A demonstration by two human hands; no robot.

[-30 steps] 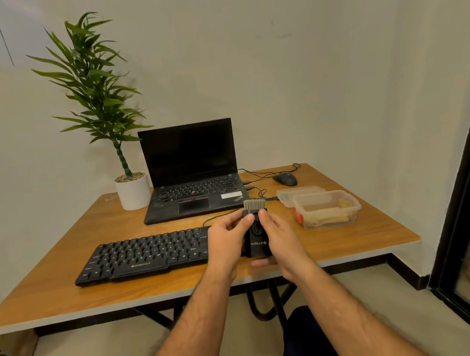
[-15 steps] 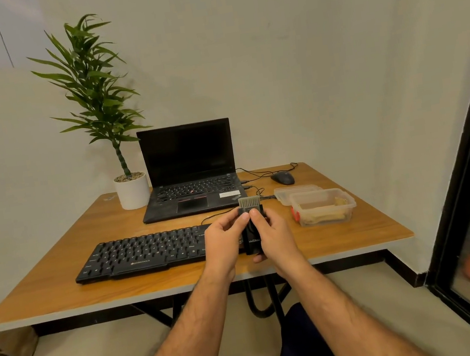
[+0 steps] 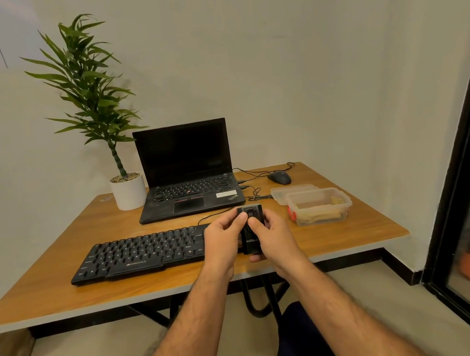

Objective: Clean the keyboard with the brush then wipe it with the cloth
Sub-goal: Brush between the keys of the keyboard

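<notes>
Held small black boxy brush tool (image 3: 253, 230) in both grips, left (image 3: 222, 245) and right (image 3: 276, 240), thumbs pinching its top; black plastic keyboard (image 3: 141, 254) just left.

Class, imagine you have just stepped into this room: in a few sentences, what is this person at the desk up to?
A seated person holds a small black box-shaped cleaning tool in both hands, the left hand and right hand, thumbs pressed on its top. No bristles show on it. It is raised above the right end of the black full-size keyboard on the wooden table. Brushing has not begun. A clear plastic container stands to the right; what it holds is unclear.
</notes>
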